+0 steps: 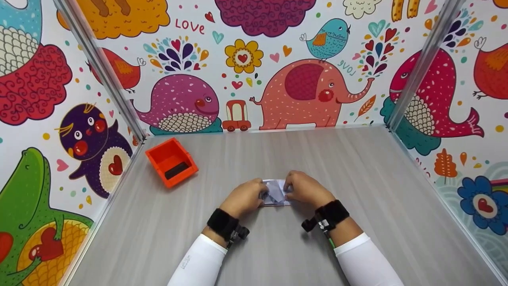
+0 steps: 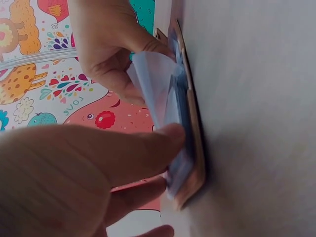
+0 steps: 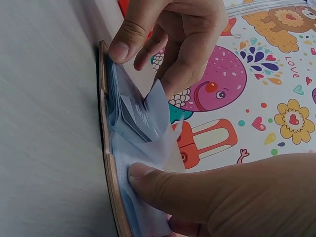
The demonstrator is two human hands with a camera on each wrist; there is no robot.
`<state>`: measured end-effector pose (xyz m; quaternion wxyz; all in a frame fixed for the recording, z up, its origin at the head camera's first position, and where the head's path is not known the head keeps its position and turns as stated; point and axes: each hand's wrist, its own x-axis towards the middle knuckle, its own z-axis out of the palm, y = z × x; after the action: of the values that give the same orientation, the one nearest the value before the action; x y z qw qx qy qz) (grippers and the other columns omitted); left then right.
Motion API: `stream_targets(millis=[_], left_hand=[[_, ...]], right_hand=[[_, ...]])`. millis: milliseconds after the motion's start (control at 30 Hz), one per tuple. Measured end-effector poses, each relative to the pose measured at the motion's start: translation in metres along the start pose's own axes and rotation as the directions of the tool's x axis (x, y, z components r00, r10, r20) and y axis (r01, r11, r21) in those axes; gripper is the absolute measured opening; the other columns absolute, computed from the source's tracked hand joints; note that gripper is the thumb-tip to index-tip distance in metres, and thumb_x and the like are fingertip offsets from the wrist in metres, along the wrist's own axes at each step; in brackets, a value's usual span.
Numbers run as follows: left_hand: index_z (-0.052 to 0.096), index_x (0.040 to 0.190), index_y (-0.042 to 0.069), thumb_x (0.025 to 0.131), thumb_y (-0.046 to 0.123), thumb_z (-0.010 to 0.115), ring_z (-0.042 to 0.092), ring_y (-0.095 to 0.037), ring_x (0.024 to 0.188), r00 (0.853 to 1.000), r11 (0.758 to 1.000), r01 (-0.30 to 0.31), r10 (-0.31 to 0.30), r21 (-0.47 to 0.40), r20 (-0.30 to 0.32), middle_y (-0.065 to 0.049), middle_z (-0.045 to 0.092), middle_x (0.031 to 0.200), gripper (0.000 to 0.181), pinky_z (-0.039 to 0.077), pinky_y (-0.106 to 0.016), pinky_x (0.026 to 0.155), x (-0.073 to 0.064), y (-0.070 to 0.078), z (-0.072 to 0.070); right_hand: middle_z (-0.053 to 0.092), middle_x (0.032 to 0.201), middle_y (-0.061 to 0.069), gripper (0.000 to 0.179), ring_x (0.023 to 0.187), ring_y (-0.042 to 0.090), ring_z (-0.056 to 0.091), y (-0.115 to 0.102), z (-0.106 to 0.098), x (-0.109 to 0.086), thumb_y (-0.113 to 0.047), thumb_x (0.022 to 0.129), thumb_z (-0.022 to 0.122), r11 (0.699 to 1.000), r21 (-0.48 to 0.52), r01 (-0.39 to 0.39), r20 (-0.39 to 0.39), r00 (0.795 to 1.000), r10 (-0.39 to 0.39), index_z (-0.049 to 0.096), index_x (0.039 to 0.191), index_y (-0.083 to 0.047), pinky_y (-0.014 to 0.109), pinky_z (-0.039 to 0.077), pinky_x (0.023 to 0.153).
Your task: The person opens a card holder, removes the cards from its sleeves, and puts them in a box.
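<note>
A card holder (image 1: 276,203) with a tan cover and clear plastic sleeves (image 2: 157,84) lies spread open on the table between both hands. A dark card (image 3: 134,118) shows inside one sleeve, and a loose plastic flap stands up near the fold. My left hand (image 1: 247,195) grips the left side, its thumb at the edge of the sleeve stack and a fingertip by the raised flap. On the right side, my right hand (image 1: 308,190) pinches the sleeves with its thumb on top; its other fingers are partly hidden.
An orange bin (image 1: 166,159) with a dark strip inside stands at the back left of the grey table (image 1: 238,246). Cartoon-printed panels (image 1: 190,103) with metal corner posts (image 1: 107,75) enclose the left, back and right sides.
</note>
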<state>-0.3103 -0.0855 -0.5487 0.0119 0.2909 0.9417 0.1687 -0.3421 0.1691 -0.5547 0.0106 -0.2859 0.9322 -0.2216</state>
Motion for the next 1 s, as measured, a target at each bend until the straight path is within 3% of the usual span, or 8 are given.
stream_targets(millis=[200, 400, 567, 800, 1000], left_hand=[[0.085, 0.117, 0.013, 0.093, 0.010, 0.090, 0.068, -0.018, 0.098, 1.000, 1.000, -0.005, 0.005, 0.014, -0.007, -0.004, 0.074, 0.115, 0.025, 0.062, -0.042, 0.092, 0.000, 0.000, 0.000], [0.085, 0.108, 0.012, 0.092, 0.011, 0.091, 0.069, -0.019, 0.093, 1.000, 0.998, -0.003, 0.004, 0.058, -0.021, -0.002, 0.074, 0.111, 0.018, 0.062, -0.041, 0.086, -0.001, 0.004, 0.001], [0.084, 0.108, 0.011, 0.092, 0.011, 0.092, 0.071, -0.021, 0.093, 1.000, 0.997, -0.005, 0.007, 0.071, -0.025, -0.003, 0.076, 0.112, 0.018, 0.062, -0.042, 0.084, 0.000, 0.005, 0.001], [0.084, 0.098, 0.011, 0.087, 0.005, 0.089, 0.068, -0.020, 0.086, 0.998, 0.997, -0.026, 0.030, 0.076, -0.050, -0.003, 0.077, 0.106, 0.013, 0.061, -0.041, 0.080, 0.001, 0.003, 0.002], [0.084, 0.098, 0.011, 0.089, 0.004, 0.088, 0.071, -0.021, 0.089, 0.998, 0.999, -0.020, 0.022, 0.046, -0.052, -0.003, 0.080, 0.107, 0.012, 0.062, -0.042, 0.083, 0.002, 0.001, 0.003]], right_hand=[[0.076, 0.103, 0.008, 0.007, 0.094, 0.021, 0.070, -0.002, -0.002, -0.001, -0.004, 0.091, 0.087, 1.000, -0.030, 0.003, 0.001, 1.000, -0.003, 0.086, 0.098, -0.002, 0.047, 0.063, 0.090], [0.076, 0.105, 0.009, 0.008, 0.099, 0.024, 0.073, -0.008, 0.002, 0.004, -0.007, 0.101, 0.080, 0.997, -0.037, -0.065, -0.043, 0.997, 0.063, 0.086, 0.100, -0.002, 0.048, 0.064, 0.094], [0.076, 0.111, 0.008, 0.014, 0.103, 0.025, 0.073, -0.021, 0.001, 0.006, -0.018, 0.106, 0.080, 0.996, 0.043, -0.074, -0.073, 0.994, 0.077, 0.085, 0.107, -0.005, 0.048, 0.064, 0.095], [0.076, 0.111, 0.011, 0.021, 0.100, 0.029, 0.074, -0.038, -0.001, 0.005, -0.020, 0.099, 0.088, 0.996, 0.066, 0.060, -0.058, 0.997, -0.056, 0.084, 0.109, -0.002, 0.049, 0.063, 0.091], [0.076, 0.108, 0.010, 0.020, 0.098, 0.024, 0.071, -0.042, 0.001, 0.005, -0.015, 0.092, 0.093, 0.998, 0.018, 0.061, -0.049, 0.997, -0.060, 0.085, 0.105, -0.002, 0.045, 0.063, 0.088]])
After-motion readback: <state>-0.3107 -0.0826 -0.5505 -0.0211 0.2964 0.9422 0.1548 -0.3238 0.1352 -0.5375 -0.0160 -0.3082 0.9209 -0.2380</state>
